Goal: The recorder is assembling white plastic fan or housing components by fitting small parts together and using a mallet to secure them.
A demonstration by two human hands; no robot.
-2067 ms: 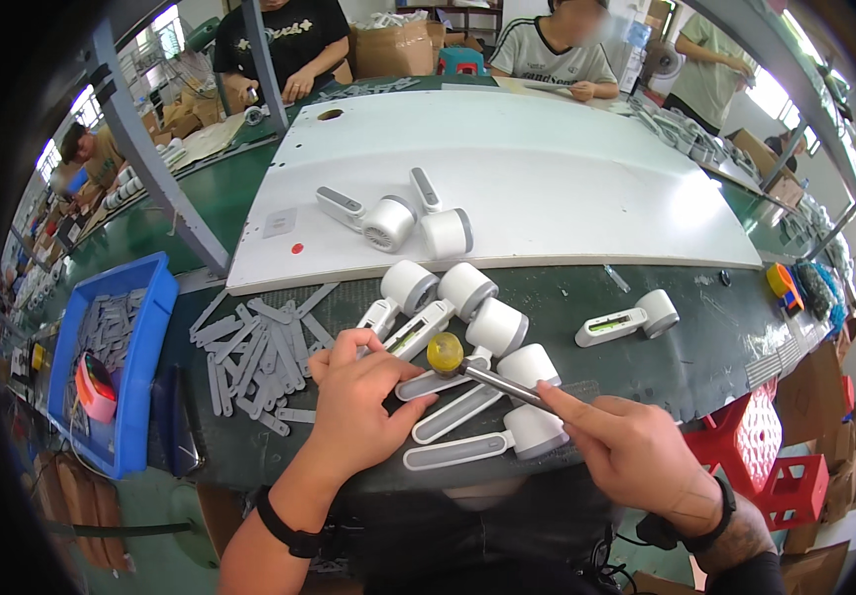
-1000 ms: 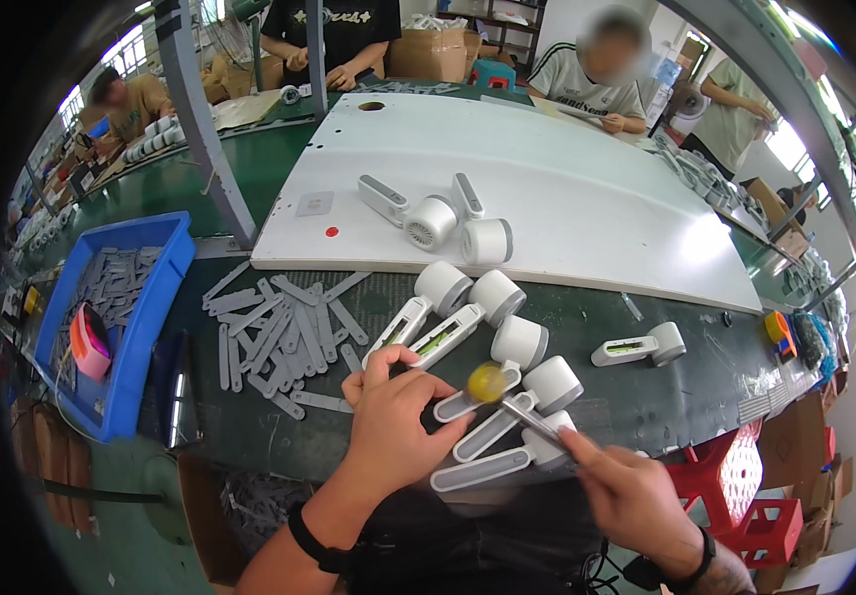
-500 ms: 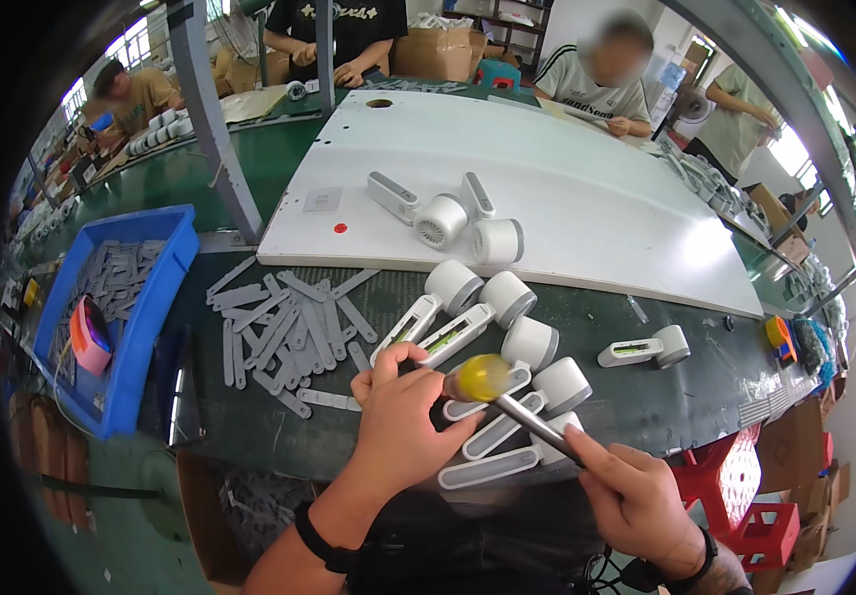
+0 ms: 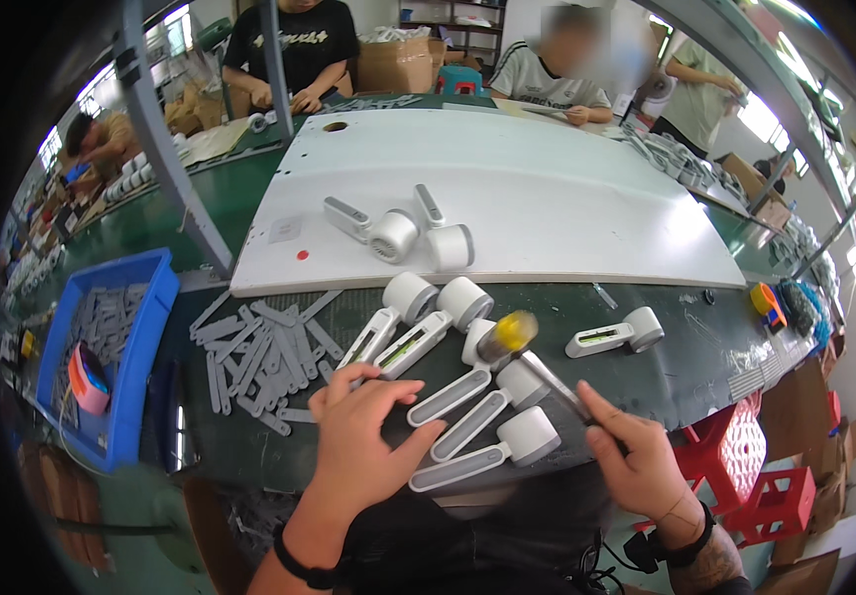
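My right hand [image 4: 636, 451] grips the handle of a mallet [image 4: 557, 387] with a blurred yellow head [image 4: 509, 335], raised over the round heads of white handheld fans. My left hand [image 4: 363, 426] has its thumb and fingers apart, holding nothing; its thumb is beside the end of a fan handle with a grey cover strip [image 4: 448, 399]. More covered handles, on a middle fan [image 4: 469, 424] and a near fan [image 4: 462, 470], lie below it. Beyond my left fingers, two fans [image 4: 416, 344] have uncovered handles with green inside. A similar uncovered fan [image 4: 601, 340] lies apart on the right.
Loose grey strips [image 4: 264, 347] are heaped left of my left hand. A blue bin [image 4: 155, 327] farther left holds more strips and an orange-and-black object [image 4: 88, 377]. A white board [image 4: 547, 188] with several fans spans the back. Red stools [image 4: 720, 451] stand at right; other people work across the table.
The mallet head has moved from beside my left hand, over the handles, to above the fan heads. My left fingers have spread away from the fans. The whole view has shifted.
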